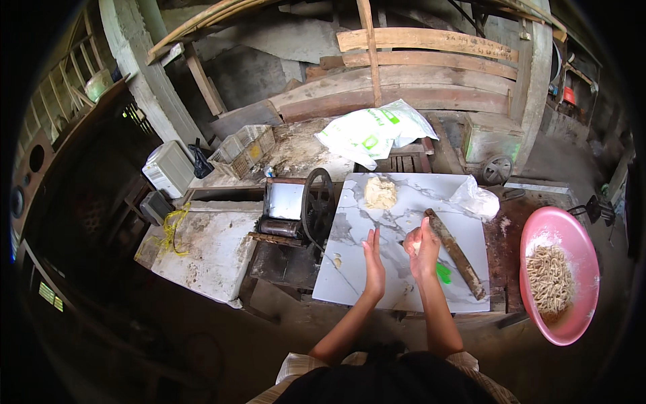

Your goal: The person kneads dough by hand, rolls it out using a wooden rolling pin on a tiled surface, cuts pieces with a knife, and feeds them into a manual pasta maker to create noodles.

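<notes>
My left hand [374,266] is held upright over the marble-patterned board [346,232], its fingers stretched and together, with nothing in it. Beside it, my right hand [424,252] has its fingers curled around a small pale piece of dough [416,247], mostly hidden by the fingers. A larger lump of dough [380,193] rests near the far edge of the board. Just right of my right hand, a worn wooden bar [457,259] lies slantwise across the board. A bright green object [443,273], partly covered, lies near my right wrist.
A hand-cranked roller machine [284,207] with a large wheel [319,209] stands left of the board. A pink basin [562,330] with many dough strips [550,273] is at right. A clear plastic bag [476,198] and white sacks [377,131] lie farther back, near a plastic crate [243,149].
</notes>
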Demonstrator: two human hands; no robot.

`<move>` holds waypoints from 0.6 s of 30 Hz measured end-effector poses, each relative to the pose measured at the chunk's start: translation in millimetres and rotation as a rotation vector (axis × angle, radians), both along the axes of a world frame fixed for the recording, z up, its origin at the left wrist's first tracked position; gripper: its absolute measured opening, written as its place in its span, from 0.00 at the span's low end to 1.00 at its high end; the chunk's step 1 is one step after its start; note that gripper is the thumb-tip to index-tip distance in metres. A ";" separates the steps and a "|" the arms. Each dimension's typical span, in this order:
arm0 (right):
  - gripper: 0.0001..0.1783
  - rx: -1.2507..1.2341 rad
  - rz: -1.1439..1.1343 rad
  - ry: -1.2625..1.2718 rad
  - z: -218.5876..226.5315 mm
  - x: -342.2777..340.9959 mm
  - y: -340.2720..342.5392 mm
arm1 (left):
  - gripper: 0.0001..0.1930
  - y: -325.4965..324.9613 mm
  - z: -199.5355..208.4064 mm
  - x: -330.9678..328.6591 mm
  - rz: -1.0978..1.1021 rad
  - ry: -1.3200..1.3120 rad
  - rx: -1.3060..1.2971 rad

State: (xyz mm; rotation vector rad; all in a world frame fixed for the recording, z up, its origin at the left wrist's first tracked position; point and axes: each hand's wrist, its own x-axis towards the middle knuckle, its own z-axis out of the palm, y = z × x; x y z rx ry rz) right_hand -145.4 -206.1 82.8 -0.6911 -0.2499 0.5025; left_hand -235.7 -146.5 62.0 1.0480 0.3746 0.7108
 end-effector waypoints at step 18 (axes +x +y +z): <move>0.22 -0.697 -0.743 -0.810 20.3 -45.3 47.4 | 0.16 18.7 27.1 8.5 -0.143 -0.172 -0.193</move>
